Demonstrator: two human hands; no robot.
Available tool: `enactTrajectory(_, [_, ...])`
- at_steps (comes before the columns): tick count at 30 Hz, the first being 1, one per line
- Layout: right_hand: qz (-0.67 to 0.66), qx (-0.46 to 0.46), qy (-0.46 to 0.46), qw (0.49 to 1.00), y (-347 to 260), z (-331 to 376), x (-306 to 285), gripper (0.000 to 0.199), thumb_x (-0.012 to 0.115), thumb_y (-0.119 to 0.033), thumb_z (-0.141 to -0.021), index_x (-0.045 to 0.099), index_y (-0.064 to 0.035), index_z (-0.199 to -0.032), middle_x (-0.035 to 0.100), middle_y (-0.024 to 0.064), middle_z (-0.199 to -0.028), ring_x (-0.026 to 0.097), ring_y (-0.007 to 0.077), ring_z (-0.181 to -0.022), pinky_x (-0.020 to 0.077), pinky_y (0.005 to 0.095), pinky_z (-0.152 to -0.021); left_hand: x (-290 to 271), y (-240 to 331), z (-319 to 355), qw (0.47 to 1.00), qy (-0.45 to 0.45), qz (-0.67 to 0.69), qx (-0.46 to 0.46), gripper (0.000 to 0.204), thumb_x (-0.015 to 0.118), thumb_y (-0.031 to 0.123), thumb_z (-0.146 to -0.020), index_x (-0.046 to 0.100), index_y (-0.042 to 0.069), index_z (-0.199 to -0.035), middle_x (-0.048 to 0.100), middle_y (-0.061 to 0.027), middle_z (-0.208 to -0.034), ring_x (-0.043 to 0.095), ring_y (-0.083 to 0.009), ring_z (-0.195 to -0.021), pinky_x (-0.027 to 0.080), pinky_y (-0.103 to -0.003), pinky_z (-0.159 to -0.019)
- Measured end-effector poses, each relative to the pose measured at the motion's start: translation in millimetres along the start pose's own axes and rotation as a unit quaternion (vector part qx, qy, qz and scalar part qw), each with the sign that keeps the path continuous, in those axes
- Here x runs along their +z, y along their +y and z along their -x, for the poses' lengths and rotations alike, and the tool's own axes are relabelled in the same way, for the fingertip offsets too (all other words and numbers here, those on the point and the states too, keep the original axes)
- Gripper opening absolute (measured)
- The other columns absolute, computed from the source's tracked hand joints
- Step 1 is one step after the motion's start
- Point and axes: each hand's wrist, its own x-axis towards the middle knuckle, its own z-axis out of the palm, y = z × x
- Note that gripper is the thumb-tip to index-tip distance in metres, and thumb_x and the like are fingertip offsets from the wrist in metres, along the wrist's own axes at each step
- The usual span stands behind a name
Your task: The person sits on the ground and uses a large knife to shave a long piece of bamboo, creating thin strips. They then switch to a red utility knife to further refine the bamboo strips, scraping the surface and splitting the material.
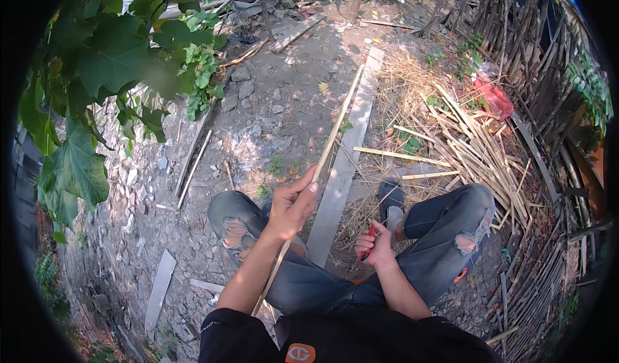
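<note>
A: Head view. How is the bamboo strip (332, 137) expected to handle?

B: Judged light, thin and springy along its length, with possibly sharp split edges. It runs from beside the left thigh out over the grey plank (342, 163). It is best gripped mid-length, as is done here.

A: Hand poses?

B: The left hand (291, 203) is raised, fingers wrapped round the strip, thumb pressed on top. The right hand (376, 244) is lowered between the knees, closed in a fist on a red-handled tool (367, 245).

left hand (293, 203) raised, fingers curled shut — right hand (376, 244) lower, fisted between the knees.
</note>
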Motion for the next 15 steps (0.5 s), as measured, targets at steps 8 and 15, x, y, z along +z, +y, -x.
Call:
enactTrajectory(8, [0.124,-0.180,-0.224,0.950,-67,-14,151,0.033,0.056,-0.040,-0.101,0.056,-0.0130,-0.082,0.036,-0.0104,-0.055,0.032,0.0044,-0.040,0.0302,0.0233,-0.041,22,4,78,0.998,0.020,-0.001,0.052,0.046,0.050,0.008,-0.105,0.048,0.002,-0.150,0.044,0.0058,-0.058,0.037,-0.0020,-0.045,0.032,-0.020,-0.042])
enactTrajectory(15, [0.542,-0.286,-0.189,0.767,46,45,154,0.045,0.052,-0.043,-0.104,0.069,-0.0022,-0.107,0.043,-0.0050,-0.061,0.036,0.0041,-0.044,0.0284,0.0232,-0.042,33,3,141,0.997,0.048,-0.054,0.025,0.047,0.058,0.004,-0.103,0.050,0.000,-0.149,0.050,0.0077,-0.070,0.044,-0.0005,-0.059,0.034,-0.018,-0.053])
